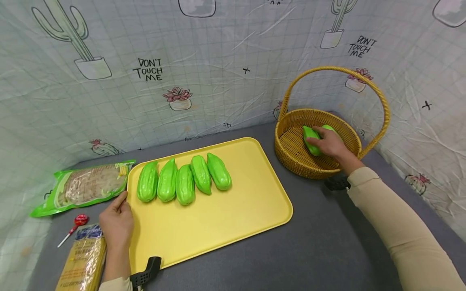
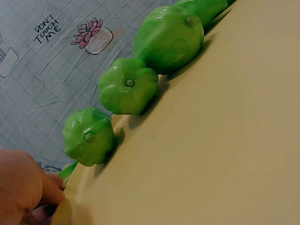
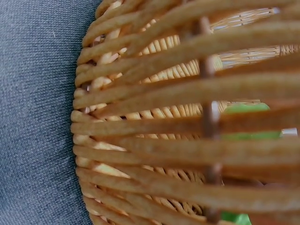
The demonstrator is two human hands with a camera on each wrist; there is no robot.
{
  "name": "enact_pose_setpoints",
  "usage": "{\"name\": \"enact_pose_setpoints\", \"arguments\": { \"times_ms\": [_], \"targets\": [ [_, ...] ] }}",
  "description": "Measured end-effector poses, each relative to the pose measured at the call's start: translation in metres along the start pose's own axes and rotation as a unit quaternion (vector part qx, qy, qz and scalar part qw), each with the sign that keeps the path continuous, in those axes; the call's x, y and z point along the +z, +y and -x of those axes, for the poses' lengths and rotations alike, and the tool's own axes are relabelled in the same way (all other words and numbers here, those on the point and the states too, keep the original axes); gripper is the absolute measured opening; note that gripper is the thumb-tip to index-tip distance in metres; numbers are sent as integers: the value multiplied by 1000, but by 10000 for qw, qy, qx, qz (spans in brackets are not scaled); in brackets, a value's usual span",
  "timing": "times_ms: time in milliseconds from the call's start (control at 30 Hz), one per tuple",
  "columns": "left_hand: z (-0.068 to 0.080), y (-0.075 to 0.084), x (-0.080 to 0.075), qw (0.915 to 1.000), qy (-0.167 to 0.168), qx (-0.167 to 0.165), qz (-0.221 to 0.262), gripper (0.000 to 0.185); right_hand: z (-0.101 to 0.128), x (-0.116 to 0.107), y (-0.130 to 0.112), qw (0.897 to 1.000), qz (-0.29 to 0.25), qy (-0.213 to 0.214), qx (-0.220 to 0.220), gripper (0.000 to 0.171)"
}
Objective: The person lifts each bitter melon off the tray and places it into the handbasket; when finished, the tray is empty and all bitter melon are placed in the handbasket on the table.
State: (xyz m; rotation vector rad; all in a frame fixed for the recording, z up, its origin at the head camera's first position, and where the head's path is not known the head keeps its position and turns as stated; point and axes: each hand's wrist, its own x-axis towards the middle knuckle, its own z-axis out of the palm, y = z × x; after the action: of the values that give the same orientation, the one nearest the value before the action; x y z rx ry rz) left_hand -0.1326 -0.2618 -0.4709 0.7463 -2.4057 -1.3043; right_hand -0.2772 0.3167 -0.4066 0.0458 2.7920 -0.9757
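Seen only from the head view: right hand (image 1: 327, 143) down in the wicker basket (image 1: 291, 151), fingers curled over a green gourd (image 1: 311, 139). Wicker filling the right wrist view. Left hand (image 1: 117, 220) loosely holding the yellow tray (image 1: 225, 218) edge.

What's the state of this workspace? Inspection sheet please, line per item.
Surface: grey cloth table, bearing a yellow tray and a wicker basket.
Job's things: five green gourds in a row on the tray; at least one more gourd in the basket.
Clutter: green food packet, lollipop, yellow packet, all left of the tray.
Hands: left hand holds the tray's left edge; right hand grips the gourd in the basket.
Cables: nothing seen.
Surroundings: cactus-print sheet behind and beside.
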Motion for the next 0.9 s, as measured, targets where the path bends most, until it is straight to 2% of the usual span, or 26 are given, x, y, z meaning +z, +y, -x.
{"name": "enact_pose_setpoints", "arguments": {
  "times_ms": [367,567,900],
  "targets": [
    [1,1,-1,10000,30,81,-21,43,1,1,-2,10000,2,25,-17,74],
    [1,0,0,9999,44,120,17,43,3,1,-4,9994,304,139,-77,70],
    [-1,-3,1,10000,-34,67,-16,43,9,-2,-6,9975,472,353,-388,63]
  ]
}}
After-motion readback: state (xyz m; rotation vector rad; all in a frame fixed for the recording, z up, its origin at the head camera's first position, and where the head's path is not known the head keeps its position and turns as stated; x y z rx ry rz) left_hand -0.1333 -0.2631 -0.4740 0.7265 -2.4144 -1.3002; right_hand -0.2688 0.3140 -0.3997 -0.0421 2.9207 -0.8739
